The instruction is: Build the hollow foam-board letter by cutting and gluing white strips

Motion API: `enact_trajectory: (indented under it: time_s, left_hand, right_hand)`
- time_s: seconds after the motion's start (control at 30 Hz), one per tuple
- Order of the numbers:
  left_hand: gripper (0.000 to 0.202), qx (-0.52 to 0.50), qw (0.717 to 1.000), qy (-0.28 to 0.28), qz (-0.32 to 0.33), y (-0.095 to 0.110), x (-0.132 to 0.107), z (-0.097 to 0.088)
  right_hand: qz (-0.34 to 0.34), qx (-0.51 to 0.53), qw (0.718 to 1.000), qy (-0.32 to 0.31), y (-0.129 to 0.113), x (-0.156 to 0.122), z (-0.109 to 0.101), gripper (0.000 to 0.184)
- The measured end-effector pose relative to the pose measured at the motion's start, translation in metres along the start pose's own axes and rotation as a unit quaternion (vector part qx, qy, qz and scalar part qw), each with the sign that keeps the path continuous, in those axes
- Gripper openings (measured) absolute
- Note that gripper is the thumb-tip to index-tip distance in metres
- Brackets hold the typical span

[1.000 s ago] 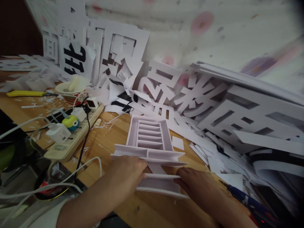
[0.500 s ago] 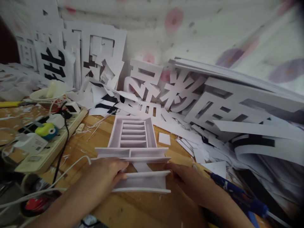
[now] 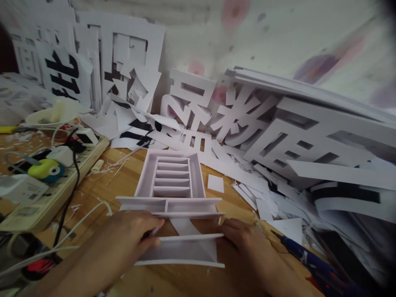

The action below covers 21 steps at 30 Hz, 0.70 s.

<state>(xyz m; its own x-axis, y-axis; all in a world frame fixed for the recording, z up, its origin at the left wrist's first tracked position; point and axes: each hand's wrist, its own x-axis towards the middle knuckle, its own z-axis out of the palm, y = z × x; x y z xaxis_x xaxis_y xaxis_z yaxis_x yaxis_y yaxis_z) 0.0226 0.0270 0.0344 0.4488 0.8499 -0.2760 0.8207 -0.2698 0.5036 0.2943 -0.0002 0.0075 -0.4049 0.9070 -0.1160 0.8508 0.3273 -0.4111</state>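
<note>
On the table (image 3: 128, 181), left hand (image 3: 134, 231) pinches the white character (image 3: 192, 206); right hand (image 3: 246, 237) at its edge, grip unclear.

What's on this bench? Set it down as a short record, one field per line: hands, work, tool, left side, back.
Left hand: at the left part of the white letter's near end, thumb by a wall
Right hand: fingertips by the right end of that wall; contact unclear
Work: white letter with raised walls, on a wooden table
Beside it: small white square
Tool: blue glue gun, right of the right hand
Left side: power strip, bowl
Back: cut-out sheets
</note>
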Motion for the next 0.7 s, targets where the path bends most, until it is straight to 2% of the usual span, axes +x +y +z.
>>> enact_trajectory:
  time_s: [0.13, 0.4, 0.57, 0.63, 0.7]
  left_hand:
    - [0.016, 0.039, 0.999, -0.034, -0.003, 0.004, 0.000, -0.006]
    - [0.021, 0.022, 0.999, -0.027, -0.009, 0.003, 0.000, -0.004]
    - [0.015, 0.026, 0.999, -0.037, -0.029, 0.011, 0.001, -0.016]
    - [0.016, 0.013, 0.999, -0.029, -0.027, 0.013, 0.000, -0.021]
    - [0.017, 0.006, 1.000, -0.020, -0.024, 0.015, -0.002, -0.023]
  right_hand:
    - [-0.016, -0.025, 1.000, -0.004, 0.000, 0.001, 0.000, 0.025]
    - [0.009, -0.025, 0.999, -0.017, 0.000, 0.002, 0.001, 0.023]
    - [0.005, -0.022, 0.999, 0.029, 0.000, -0.004, 0.012, 0.021]
    - [0.004, -0.022, 0.998, 0.060, 0.002, -0.014, 0.016, 0.018]
    - [0.014, -0.019, 0.995, 0.094, 0.007, -0.031, 0.017, 0.026]
